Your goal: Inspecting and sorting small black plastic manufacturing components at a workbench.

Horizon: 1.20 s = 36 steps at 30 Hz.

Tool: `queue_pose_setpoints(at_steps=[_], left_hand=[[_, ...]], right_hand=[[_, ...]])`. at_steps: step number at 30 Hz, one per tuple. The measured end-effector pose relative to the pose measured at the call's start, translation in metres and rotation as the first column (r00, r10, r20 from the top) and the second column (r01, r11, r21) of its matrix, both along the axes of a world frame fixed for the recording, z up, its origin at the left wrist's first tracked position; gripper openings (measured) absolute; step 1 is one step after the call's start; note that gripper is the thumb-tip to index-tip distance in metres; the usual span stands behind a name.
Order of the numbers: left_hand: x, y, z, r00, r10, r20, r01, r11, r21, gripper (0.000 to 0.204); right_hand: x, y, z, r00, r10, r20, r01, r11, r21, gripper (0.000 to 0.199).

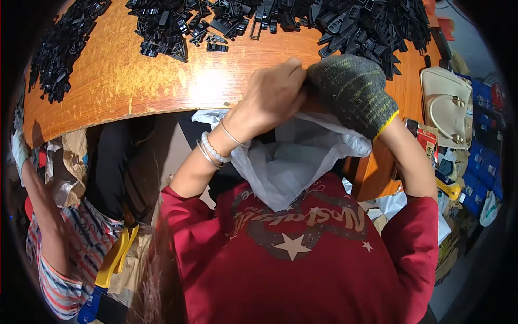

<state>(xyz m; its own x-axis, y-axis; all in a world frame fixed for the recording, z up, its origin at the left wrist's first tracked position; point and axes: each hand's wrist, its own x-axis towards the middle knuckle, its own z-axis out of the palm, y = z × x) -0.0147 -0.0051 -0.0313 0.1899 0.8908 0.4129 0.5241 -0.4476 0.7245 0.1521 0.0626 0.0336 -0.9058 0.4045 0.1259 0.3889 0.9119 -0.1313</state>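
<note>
My bare left hand (273, 98), with bangles and a pale bead bracelet at its wrist, is closed above the table's front edge. My right hand (350, 89) wears a dark knitted glove with a yellow cuff and curls in close to the left. Whatever the two hold between them is mostly hidden; only a dark bit shows at the gap. Below them a white plastic bag (286, 170) hangs open over my lap. Beyond the hands, piles of black plastic clip-like parts (361, 27) lie on the wooden table (145, 75).
More black parts (59, 51) are heaped at the table's far left. A co-worker's gloved hand (20, 148) rests by the left edge. Right of the table stand a cream handbag (447, 105) and blue packages (480, 164). A yellow plastic object (117, 256) sits low at left.
</note>
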Motion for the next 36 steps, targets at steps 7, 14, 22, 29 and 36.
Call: queue_pose_setpoints(at_steps=[7, 14, 22, 29, 36], left_hand=[[-0.005, -0.001, 0.000, 0.986, 0.016, 0.163, -0.012, 1.000, -0.029, 0.020], [-0.020, -0.018, 0.019, 0.455, 0.178, 0.873, 0.531, 0.732, -0.426, 0.012], [0.000, -0.026, 0.036, 0.620, 0.233, 0.749, 0.436, 0.691, -0.576, 0.011], [0.000, -0.016, 0.018, 0.968, 0.047, 0.248, 0.075, 0.886, -0.458, 0.019], [0.031, 0.038, 0.013, 0.970, 0.073, -0.232, -0.056, 0.995, 0.079, 0.012]], right_hand=[[0.022, -0.022, 0.002, 0.954, -0.269, -0.134, 0.241, 0.951, -0.191, 0.025], [0.041, -0.055, 0.011, 0.716, -0.695, -0.065, 0.389, 0.475, -0.789, 0.034], [0.039, -0.066, 0.001, 0.685, -0.701, -0.198, 0.031, 0.300, -0.953, 0.033], [0.038, -0.066, 0.003, 0.827, -0.532, -0.184, 0.103, 0.465, -0.879, 0.031], [0.052, -0.075, 0.011, 0.753, -0.658, 0.003, 0.146, 0.163, -0.976, 0.029]])
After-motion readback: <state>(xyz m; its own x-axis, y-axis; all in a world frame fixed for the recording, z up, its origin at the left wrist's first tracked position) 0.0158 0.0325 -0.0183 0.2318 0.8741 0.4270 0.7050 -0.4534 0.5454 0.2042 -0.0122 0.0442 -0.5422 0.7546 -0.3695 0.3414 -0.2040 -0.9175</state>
